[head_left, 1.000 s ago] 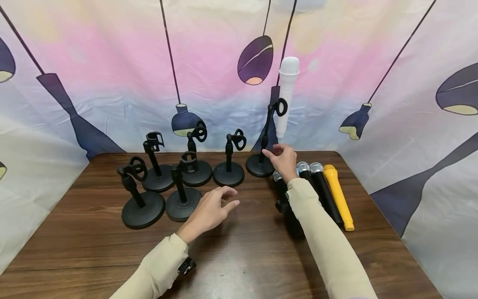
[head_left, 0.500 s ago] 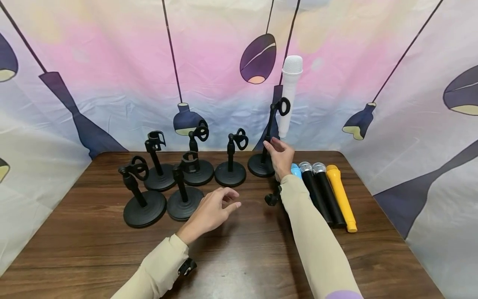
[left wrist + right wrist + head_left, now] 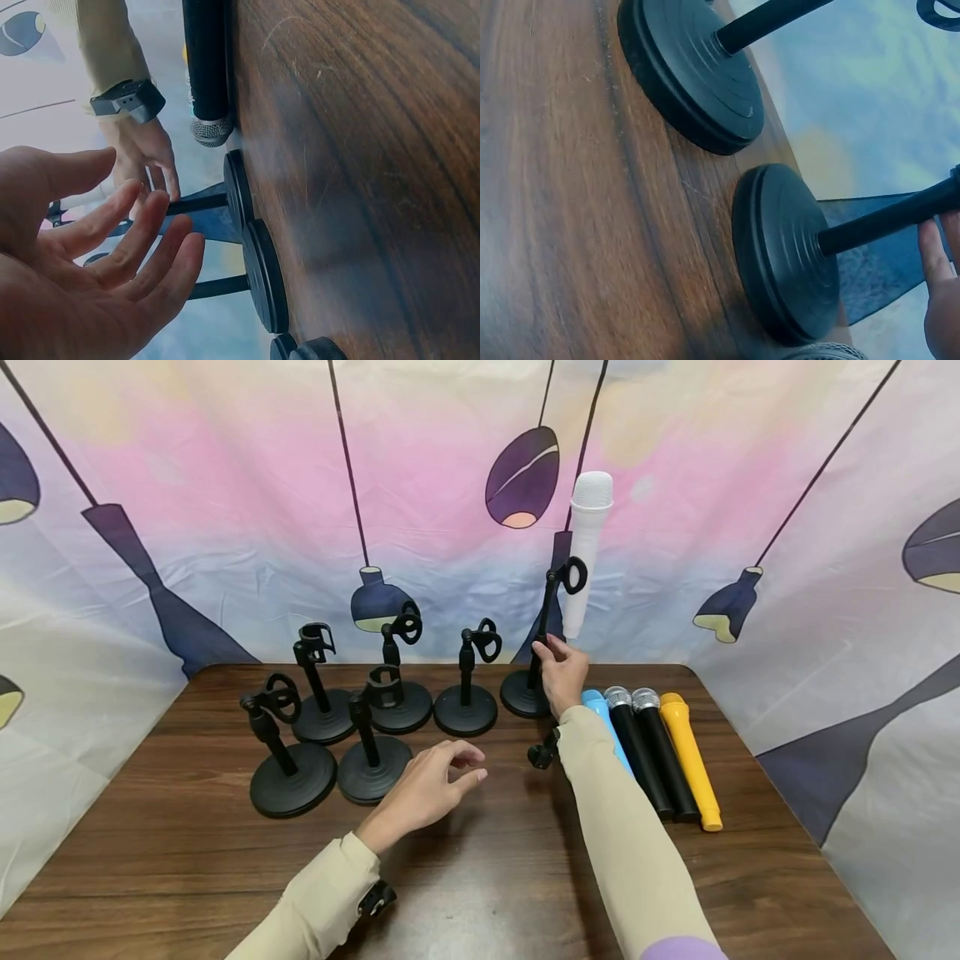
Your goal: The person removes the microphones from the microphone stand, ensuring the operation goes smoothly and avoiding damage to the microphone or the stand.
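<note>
A white microphone (image 3: pixel 589 531) stands upright in the clip of the tall black microphone stand (image 3: pixel 526 693) at the back of the table. My right hand (image 3: pixel 564 678) pinches that stand's pole below the microphone. In the right wrist view, fingertips (image 3: pixel 932 251) touch the pole, while the thumb is out of sight. My left hand (image 3: pixel 429 785) hovers in front of the other stands with loosely bent fingers and holds nothing. In the left wrist view its palm and fingers (image 3: pixel 142 247) show with nothing between them.
Several black stands with bare clips, among them a front stand (image 3: pixel 294 778) and a back one (image 3: pixel 465 708), fill the table's left half. Beside my right arm lie a blue microphone (image 3: pixel 604 720), two black ones with silver heads and a yellow microphone (image 3: pixel 690 764). A patterned cloth (image 3: pixel 450 460) hangs behind.
My right hand has shifted slightly up along the pole. Its forearm has swung left, uncovering the blue microphone. The left hand has hardly moved, and the view has turned slightly.
</note>
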Demonstrator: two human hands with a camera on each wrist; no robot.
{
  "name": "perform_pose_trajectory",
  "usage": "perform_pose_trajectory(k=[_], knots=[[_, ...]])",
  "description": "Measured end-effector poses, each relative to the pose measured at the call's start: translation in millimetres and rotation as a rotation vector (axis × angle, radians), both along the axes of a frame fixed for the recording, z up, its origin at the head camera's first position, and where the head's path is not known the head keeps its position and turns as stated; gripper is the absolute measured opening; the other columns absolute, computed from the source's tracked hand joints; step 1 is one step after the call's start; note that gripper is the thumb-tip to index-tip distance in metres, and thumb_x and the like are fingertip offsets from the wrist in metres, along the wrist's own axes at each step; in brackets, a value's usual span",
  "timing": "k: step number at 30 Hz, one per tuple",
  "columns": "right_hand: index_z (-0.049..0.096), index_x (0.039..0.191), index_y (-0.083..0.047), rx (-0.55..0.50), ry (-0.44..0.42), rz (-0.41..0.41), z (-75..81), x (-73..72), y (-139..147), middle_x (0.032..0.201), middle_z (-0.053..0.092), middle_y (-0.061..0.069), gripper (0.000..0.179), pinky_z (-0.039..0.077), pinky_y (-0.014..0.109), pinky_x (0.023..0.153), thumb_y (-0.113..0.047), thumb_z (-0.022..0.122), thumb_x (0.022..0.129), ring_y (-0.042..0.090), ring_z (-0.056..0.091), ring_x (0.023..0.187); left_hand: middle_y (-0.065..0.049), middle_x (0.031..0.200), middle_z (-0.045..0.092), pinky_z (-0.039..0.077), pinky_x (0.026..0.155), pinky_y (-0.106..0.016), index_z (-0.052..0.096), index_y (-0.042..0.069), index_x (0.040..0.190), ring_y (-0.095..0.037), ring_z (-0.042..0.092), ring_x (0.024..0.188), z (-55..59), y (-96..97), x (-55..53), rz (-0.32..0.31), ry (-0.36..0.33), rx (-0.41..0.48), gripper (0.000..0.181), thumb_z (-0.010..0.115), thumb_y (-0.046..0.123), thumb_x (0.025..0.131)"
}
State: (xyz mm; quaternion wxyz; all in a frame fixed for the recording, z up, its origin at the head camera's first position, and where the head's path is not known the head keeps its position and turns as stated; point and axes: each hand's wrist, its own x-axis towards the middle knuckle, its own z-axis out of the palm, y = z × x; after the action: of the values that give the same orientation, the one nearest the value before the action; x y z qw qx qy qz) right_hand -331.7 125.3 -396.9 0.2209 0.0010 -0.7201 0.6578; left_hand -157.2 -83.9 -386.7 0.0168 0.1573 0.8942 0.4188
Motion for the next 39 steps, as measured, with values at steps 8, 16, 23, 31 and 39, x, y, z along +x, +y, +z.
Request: perform_pose_trajectory(k=[8, 16, 23, 31, 39], knots=[[0.067, 0.131, -0.001, 0.103, -0.040, -0.024, 4.0, 2.6, 0.9, 0.127, 0.068, 0.018, 0.037, 0.053, 0.039, 0.091, -0.016, 0.071, 0.097, 0.029, 0.065, 0.109, 0.003, 0.115, 0.067, 0.052, 0.091, -0.041, 0.070, 0.020, 0.115, -0.020, 0.063, 0.108, 1.0, -1.8, 1.2, -0.002, 0.001, -0.021, 0.016, 0.070, 0.023, 0.098], [0.067, 0.132, -0.002, 0.161, -0.031, -0.014, 2.8, 12.9, 1.2, 0.124, 0.069, 0.018, 0.039, 0.054, 0.040, 0.086, -0.019, 0.072, 0.097, 0.030, 0.067, 0.105, 0.004, 0.113, 0.067, 0.052, 0.091, -0.041, 0.071, 0.021, 0.114, -0.017, 0.063, 0.106, 2.2, -1.9, 1.0, -0.005, -0.002, -0.039, 0.016, 0.070, 0.024, 0.098], [0.067, 0.130, -0.001, 0.166, -0.016, 0.000, 2.3, 20.2, 4.4, 0.123, 0.070, 0.017, 0.039, 0.056, 0.041, 0.085, -0.019, 0.073, 0.097, 0.029, 0.068, 0.103, 0.002, 0.113, 0.067, 0.052, 0.091, -0.041, 0.070, 0.020, 0.115, -0.017, 0.063, 0.106, 2.6, -1.8, 1.7, -0.019, -0.001, -0.042, 0.017, 0.070, 0.023, 0.099], [0.067, 0.131, -0.002, 0.191, -0.028, 0.006, 3.5, 29.7, 6.7, 0.125, 0.069, 0.017, 0.040, 0.054, 0.042, 0.091, -0.020, 0.073, 0.097, 0.029, 0.066, 0.111, 0.000, 0.114, 0.068, 0.052, 0.091, -0.041, 0.070, 0.018, 0.116, -0.021, 0.065, 0.106, 2.2, -1.7, 1.2, -0.030, -0.005, -0.043, 0.018, 0.069, 0.023, 0.099], [0.069, 0.128, 0.000, 0.191, -0.005, 0.018, 2.0, 37.3, 9.8, 0.123, 0.070, 0.017, 0.039, 0.056, 0.040, 0.087, -0.019, 0.076, 0.094, 0.028, 0.068, 0.107, 0.001, 0.115, 0.068, 0.052, 0.091, -0.042, 0.070, 0.016, 0.118, -0.023, 0.064, 0.108, 0.3, -1.2, 1.1, -0.045, -0.010, -0.053, 0.021, 0.069, 0.023, 0.099]])
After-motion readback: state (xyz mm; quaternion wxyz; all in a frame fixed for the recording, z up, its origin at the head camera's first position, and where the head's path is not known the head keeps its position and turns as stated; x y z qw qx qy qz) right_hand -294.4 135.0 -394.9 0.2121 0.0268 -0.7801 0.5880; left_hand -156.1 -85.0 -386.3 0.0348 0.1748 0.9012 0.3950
